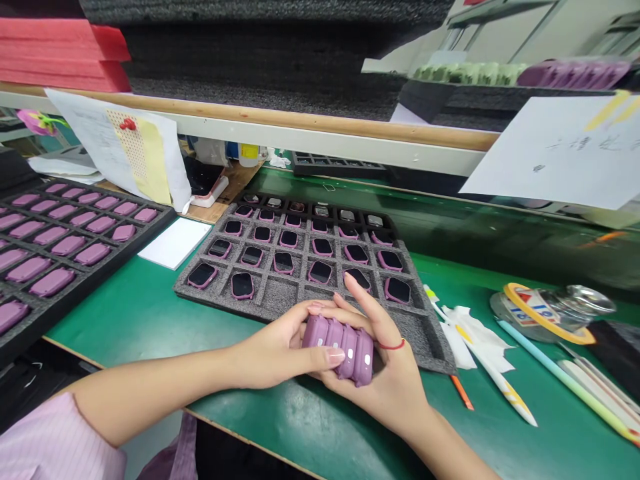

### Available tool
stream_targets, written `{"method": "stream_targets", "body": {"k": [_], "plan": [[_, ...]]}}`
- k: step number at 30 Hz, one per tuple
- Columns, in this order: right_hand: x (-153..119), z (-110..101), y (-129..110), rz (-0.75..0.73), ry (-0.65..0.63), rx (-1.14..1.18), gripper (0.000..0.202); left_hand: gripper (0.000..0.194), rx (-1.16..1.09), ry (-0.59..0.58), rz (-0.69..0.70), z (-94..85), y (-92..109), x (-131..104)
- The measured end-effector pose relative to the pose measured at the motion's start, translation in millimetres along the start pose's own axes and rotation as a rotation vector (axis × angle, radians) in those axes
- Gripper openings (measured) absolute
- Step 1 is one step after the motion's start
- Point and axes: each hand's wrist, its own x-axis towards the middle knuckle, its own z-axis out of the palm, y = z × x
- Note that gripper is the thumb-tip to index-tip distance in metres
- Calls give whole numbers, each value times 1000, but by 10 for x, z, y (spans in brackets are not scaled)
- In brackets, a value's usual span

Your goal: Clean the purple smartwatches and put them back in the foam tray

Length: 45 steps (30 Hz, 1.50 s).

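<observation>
Several purple watch-shaped cases (356,353) stand side by side in a stack between my two hands, above the near edge of a grey foam tray (280,293). My left hand (285,347) wraps the stack from the left, its thumb lying across the cases' sides. From the right and below, my right hand (385,360) cups the same stack, with its index finger pointing up. In the foam tray, purple-framed pieces with dark faces (320,271) lie in rows of compartments. Some front compartments hold no piece.
Another foam tray (113,253) of purple cases lies at the left, beside a white pad (176,243). At the right are a glass bottle (535,310), crumpled tissue (480,333), an orange stick (462,392) and pens. A shelf edge (320,137) crosses above the green table (300,420).
</observation>
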Motion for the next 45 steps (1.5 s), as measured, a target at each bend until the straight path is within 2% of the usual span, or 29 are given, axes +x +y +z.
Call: {"method": "stream_targets", "body": {"k": [3,5,9,17,22,26,28,29,31,33,35,37,39,42,45], "plan": [[-13,0,36,-18,-19,9,67,66,9,-7,-5,2,-1,5],[-30,1,63,-10,-22,20,71,72,5,-25,4,7,1,4],[-36,10,65,-14,-12,15,77,72,27,-21,7,15,3,-1],[-19,60,28,-11,-17,33,89,69,102,88,-4,28,-4,-7],[-14,178,13,21,-21,88,86,87,235,215,51,-2,-48,-1],[38,164,-68,17,-94,27,105,78,337,323,30,-43,-71,20],[57,58,-99,-34,-144,-62,113,78,339,339,46,-75,-70,37],[55,-23,-103,-50,-150,-108,110,80,314,332,39,-93,-69,46],[23,-240,-70,5,-100,-242,82,85,267,324,1,-128,-65,61],[-44,-517,21,153,6,-423,47,89,259,345,-21,-154,-61,75],[-128,-816,156,303,110,-583,34,88,263,368,-2,-165,-52,86],[-209,-1076,302,417,176,-684,32,85,261,366,9,-164,-40,93],[-272,-1242,421,512,179,-736,29,82,279,353,4,-159,-27,95],[-322,-1311,511,598,113,-726,27,70,315,310,-21,-166,-26,91],[-313,-1360,501,643,109,-705,41,61,311,299,-43,-200,-57,95]]}}
